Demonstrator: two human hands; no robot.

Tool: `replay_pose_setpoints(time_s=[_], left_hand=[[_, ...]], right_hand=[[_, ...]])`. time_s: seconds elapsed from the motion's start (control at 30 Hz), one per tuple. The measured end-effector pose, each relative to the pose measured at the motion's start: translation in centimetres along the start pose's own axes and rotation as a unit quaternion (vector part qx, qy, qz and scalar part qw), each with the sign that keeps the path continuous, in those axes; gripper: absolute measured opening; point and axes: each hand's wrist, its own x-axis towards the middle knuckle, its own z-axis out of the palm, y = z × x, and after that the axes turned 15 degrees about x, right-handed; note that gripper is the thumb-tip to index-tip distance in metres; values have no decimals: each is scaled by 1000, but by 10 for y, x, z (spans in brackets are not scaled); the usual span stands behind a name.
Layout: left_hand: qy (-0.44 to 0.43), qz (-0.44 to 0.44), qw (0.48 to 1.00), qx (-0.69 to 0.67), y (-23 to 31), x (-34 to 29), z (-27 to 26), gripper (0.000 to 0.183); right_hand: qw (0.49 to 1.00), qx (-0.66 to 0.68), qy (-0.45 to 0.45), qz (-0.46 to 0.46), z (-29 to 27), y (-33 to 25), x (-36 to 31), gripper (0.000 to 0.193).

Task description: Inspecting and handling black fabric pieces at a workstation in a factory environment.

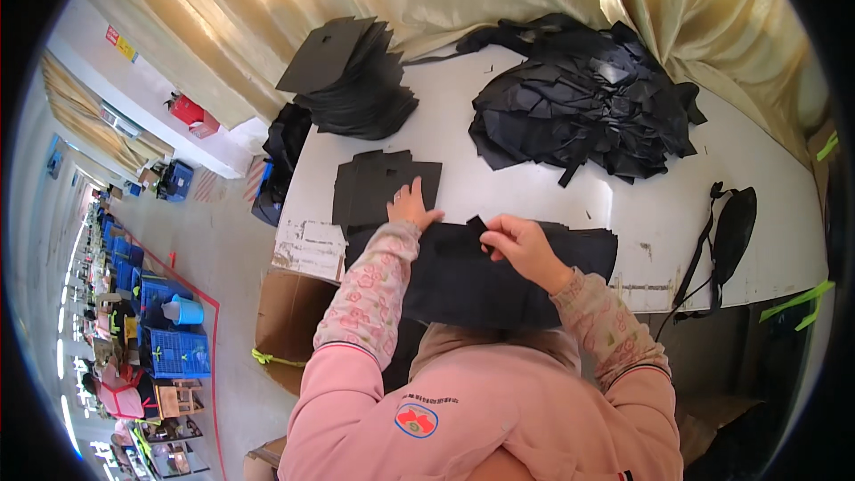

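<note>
My left hand [411, 206] reaches over a low pile of flat black panels [367, 191], its fingers spread, the tips touching or just above the nearest panel. Between thumb and fingers, my right hand [524, 249] pinches a small black strip [477, 228]. That strip is over a stack of wide black fabric pieces [512, 281], which lies at the table's front edge against my body and hangs a little over it. Part of the stack is hidden under my forearms.
A tall stack of black panels [365, 80] stands at the back left of the white table [445, 138]. Behind on the right lies a big heap of black fabric pieces [588, 107]. A black strapped pouch [734, 236] rests at the right edge. An open cardboard box [289, 316] is below left.
</note>
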Motion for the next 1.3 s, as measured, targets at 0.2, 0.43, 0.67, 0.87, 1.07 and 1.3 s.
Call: replay_pose_setpoints(time_s=[0.2, 0.43, 0.67, 0.87, 1.07, 1.3], left_hand=[[58, 30, 995, -72, -42, 2, -6, 65], [205, 128, 943, -230, -23, -85, -159, 44], [167, 265, 904, -290, 15, -163, -186, 50], [113, 235, 898, -353, 12, -168, -181, 45], [118, 224, 868, -428, 9, -168, -184, 40], [-24, 522, 782, -340, 12, -162, -197, 57]], right_hand=[[997, -79, 2, -21, -9, 6, -5, 14], [940, -246, 95, -216, -2, -6, 17, 10], [933, -225, 115, -257, 15, -12, 36, 9], [942, -199, 116, -245, 5, -7, 25, 10], [934, -217, 135, -251, -1, -7, 17, 10], [945, -54, 17, -322, -2, 4, 20, 17]])
